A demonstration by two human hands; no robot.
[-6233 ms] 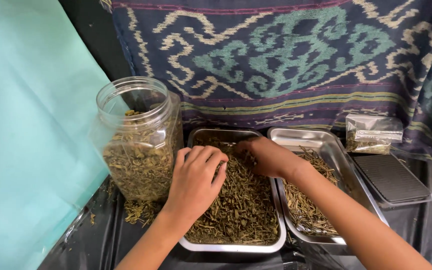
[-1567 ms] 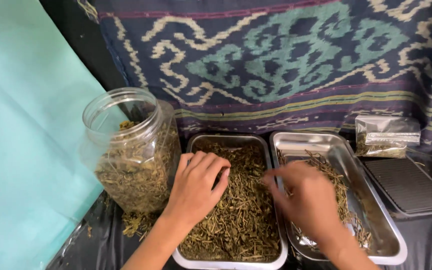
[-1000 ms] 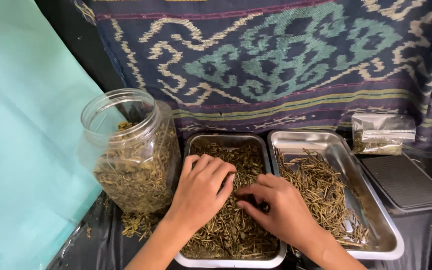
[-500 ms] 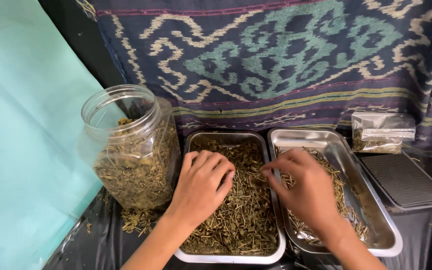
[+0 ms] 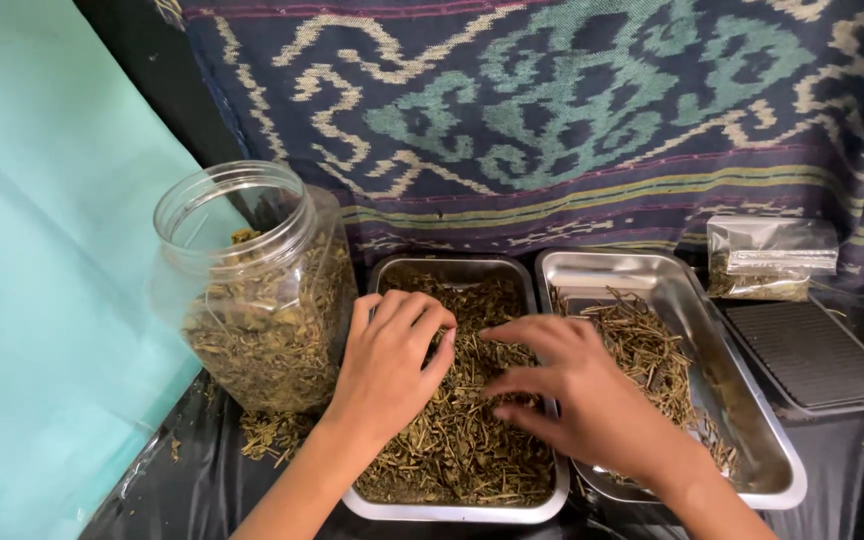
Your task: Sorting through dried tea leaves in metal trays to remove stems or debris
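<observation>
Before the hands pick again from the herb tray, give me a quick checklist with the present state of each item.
1. Left hand resting on the dried herbs in the left tray: ok.
2. Right hand fingers over the same tray, spread: ok.
3. A stem held in the right fingers: cannot tell.
4. Right tray has bare room beside its stems: ok.
5. Plastic jar upright, open, apart from both hands: ok.
6. Spilled bits at the jar's base: not ok.

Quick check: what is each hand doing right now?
Left hand: curled, resting on dried herbs, grip unclear.
Right hand: open, fingers spread over them.
</observation>
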